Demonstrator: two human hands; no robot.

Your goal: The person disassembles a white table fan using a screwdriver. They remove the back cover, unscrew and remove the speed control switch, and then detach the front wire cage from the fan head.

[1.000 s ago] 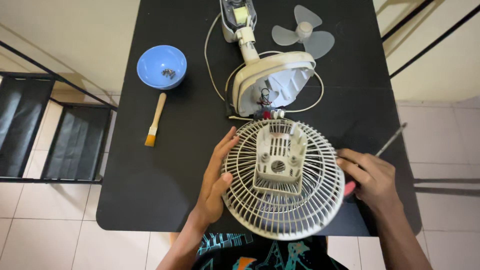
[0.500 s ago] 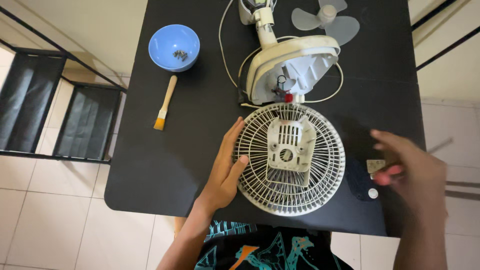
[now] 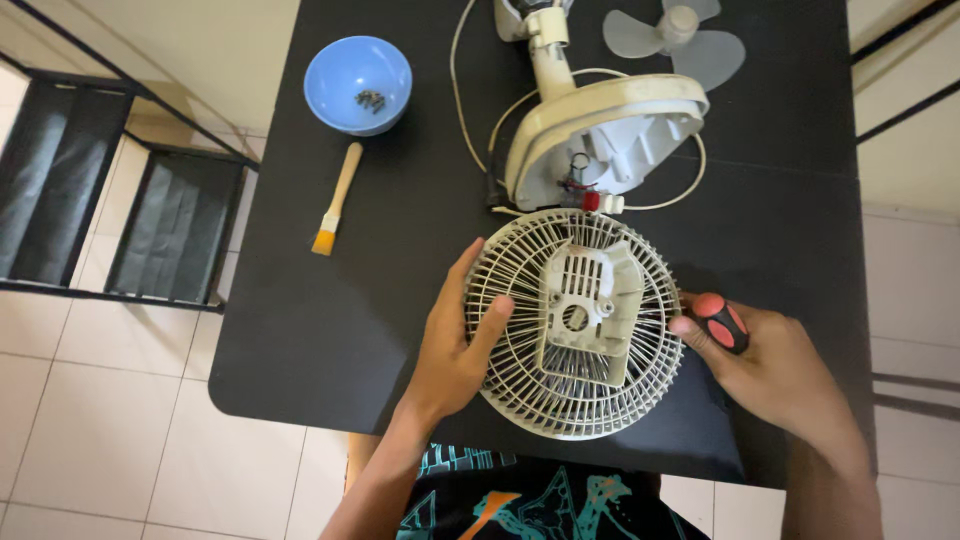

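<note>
A round white fan grille [image 3: 575,325] with a square plastic mount at its middle lies near the front edge of the black table [image 3: 380,250]. My left hand [image 3: 455,345] grips its left rim, thumb over the wires. My right hand [image 3: 770,365] is closed around a red and black screwdriver handle [image 3: 722,320] right beside the grille's right rim; the shaft is hidden. Just behind the grille lies the opened white fan housing [image 3: 600,140] with its wires and cord showing.
A blue bowl [image 3: 358,82] with several small screws stands at the back left. In front of it lies a wooden brush [image 3: 336,200] with yellow bristles. A pale fan blade [image 3: 678,38] lies at the back right. Black metal frames stand on the tiled floor at both sides.
My right hand came back from the table's right edge to the grille's right rim, now holding the screwdriver. My left thumb slid further over the grille. The view shifted slightly.
</note>
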